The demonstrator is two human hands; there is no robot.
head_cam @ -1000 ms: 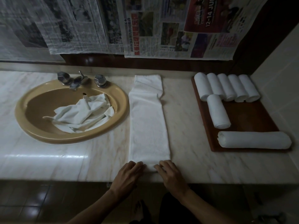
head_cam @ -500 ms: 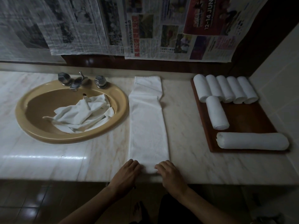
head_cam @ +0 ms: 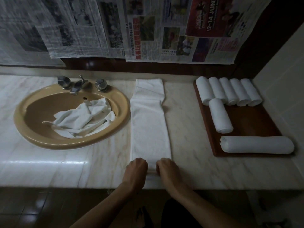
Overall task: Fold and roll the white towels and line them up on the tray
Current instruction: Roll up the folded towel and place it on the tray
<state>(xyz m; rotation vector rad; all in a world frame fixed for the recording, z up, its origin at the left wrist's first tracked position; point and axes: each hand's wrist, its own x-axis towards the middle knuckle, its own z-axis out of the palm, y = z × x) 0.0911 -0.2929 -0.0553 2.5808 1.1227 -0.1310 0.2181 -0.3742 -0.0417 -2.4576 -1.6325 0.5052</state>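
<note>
Head view: a marble desk carries a long folded towel between sink and tray of rolled towels; left hand and right hand curl fingers round its near end

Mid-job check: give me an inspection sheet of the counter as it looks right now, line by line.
Surface: pale marble counter, glossy near its front edge.
Job's things: folded towel strip lying flat between sink and tray, near end rolled up under the hands; seven rolled towels on the wooden tray, five in the back row, one in front of them, one long roll crosswise at the front.
Clutter: crumpled towels in the tan sink.
Grips: left hand and right hand curled over the strip's near end.
Cables: nothing seen.
Surroundings: newspaper sheets hung on the wall; chrome taps.
</note>
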